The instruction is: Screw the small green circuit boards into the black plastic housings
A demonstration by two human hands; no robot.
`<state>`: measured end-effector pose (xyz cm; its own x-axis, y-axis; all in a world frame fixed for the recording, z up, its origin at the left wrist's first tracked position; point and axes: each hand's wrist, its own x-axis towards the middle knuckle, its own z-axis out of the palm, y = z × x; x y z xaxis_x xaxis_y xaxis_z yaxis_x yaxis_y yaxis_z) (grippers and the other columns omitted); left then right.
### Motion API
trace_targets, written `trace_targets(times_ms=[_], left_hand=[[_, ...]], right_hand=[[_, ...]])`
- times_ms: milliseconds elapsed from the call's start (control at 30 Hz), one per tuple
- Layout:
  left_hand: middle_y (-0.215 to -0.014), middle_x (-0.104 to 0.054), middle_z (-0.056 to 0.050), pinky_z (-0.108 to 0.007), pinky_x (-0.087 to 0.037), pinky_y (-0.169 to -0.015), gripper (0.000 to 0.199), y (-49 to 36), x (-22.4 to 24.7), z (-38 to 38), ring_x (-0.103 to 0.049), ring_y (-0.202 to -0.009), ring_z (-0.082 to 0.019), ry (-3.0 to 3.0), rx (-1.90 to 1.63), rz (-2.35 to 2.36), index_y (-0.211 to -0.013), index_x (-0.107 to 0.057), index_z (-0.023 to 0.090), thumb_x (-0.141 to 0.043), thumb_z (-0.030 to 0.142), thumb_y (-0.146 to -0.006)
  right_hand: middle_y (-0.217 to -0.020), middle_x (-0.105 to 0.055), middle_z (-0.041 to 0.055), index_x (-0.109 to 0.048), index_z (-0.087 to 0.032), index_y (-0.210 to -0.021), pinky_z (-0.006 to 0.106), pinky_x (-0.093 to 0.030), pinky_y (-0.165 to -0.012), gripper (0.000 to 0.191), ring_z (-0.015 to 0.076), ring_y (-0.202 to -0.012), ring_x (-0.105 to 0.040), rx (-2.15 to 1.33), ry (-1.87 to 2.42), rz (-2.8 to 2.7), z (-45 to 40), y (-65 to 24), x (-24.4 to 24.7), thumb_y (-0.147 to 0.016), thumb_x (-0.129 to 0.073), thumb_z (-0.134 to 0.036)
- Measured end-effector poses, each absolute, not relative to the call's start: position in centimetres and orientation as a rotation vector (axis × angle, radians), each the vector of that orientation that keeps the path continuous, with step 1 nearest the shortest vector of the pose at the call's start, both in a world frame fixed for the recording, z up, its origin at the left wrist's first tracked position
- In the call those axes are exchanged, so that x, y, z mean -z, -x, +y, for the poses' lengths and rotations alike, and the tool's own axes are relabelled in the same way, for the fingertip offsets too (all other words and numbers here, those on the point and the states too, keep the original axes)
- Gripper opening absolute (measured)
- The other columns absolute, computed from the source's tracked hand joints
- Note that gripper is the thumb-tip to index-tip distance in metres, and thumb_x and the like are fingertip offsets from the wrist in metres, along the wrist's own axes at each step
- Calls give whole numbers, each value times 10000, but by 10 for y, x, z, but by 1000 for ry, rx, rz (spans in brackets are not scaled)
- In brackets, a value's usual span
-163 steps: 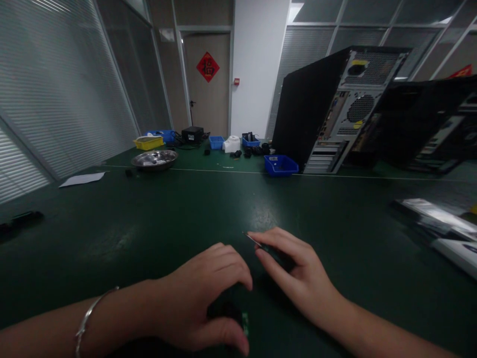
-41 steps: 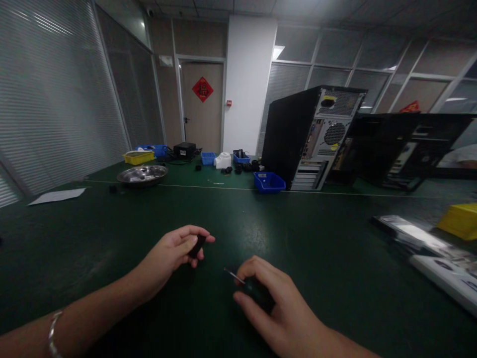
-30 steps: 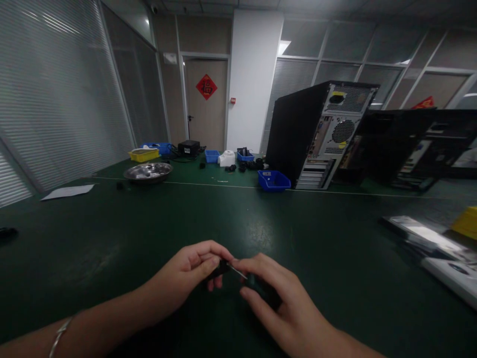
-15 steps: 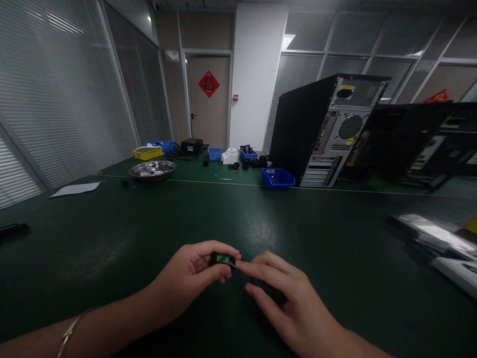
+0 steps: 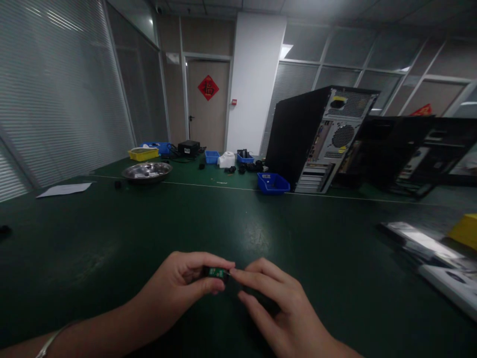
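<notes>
My left hand (image 5: 178,282) is closed on a small green circuit board (image 5: 216,272) in a black housing, pinched between thumb and fingers just above the table. From the right, my right hand (image 5: 285,303) is closed around what looks like a screwdriver (image 5: 264,300) with a dark handle. Its index finger stretches along the thin metal shaft, whose end meets the right edge of the board. Most of the handle is hidden under the fingers and in shadow.
On the green table (image 5: 149,223) stand a metal bowl (image 5: 147,171), a blue bin (image 5: 273,184) and a black computer case (image 5: 294,134). White devices (image 5: 447,283) lie at right beside a yellow bin (image 5: 465,231). A paper sheet (image 5: 64,190) lies at left.
The camera view has shifted slightly, so the background sits lower and a little left. Both hands appear slightly lower and further left, keeping the same grips.
</notes>
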<state>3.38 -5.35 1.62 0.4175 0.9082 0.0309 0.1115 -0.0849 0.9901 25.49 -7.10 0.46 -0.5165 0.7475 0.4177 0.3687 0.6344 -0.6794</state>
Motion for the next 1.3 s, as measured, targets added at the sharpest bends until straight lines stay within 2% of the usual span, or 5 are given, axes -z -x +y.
trace_targets(times_ms=[433,700,967,1133,1300], left_hand=[[-865,-781,-38,-272,-537,-709,236,-36,-20,-53,-658,-694,-145,-1345,-868,882,-967,-773,185,-753,162,-733],[-1056,-773,-43,-340,-497,-925,244,-32,-18,-54,-687,-1014,-241,-1810,-896,1035,-1042,-762,255,-705,196,-812],[-953,-781,-57,-289,-541,-754,255,-34,-15,-56,-694,-805,-192,-1557,-878,949,-1019,-764,196,-730,172,-767],[-865,-780,-43,-283,-536,-725,245,-36,-19,-55,-664,-701,-151,-1374,-885,888,-972,-774,184,-750,147,-732],[-839,-763,-33,-287,-526,-725,232,-37,-19,-52,-647,-690,-141,-1310,-875,834,-968,-770,181,-749,149,-739]], right_hand=[[-1014,-642,65,-645,-244,-1228,276,-526,-771,351,175,-897,-643,-786,830,-2074,-71,-252,-9,-921,-547,-104],[-996,-632,48,-627,-268,-1257,277,-521,-729,366,167,-848,-641,-710,911,-2160,-72,-255,-7,-933,-526,-131],[-996,-646,55,-653,-253,-1223,269,-517,-741,342,167,-866,-643,-724,881,-2143,-73,-254,-8,-924,-549,-124],[-993,-650,63,-662,-237,-1206,267,-526,-753,337,168,-871,-650,-749,836,-2092,-72,-252,-10,-919,-547,-104],[-1004,-654,69,-665,-240,-1203,275,-532,-758,334,177,-882,-650,-741,820,-2077,-72,-252,-10,-917,-552,-108]])
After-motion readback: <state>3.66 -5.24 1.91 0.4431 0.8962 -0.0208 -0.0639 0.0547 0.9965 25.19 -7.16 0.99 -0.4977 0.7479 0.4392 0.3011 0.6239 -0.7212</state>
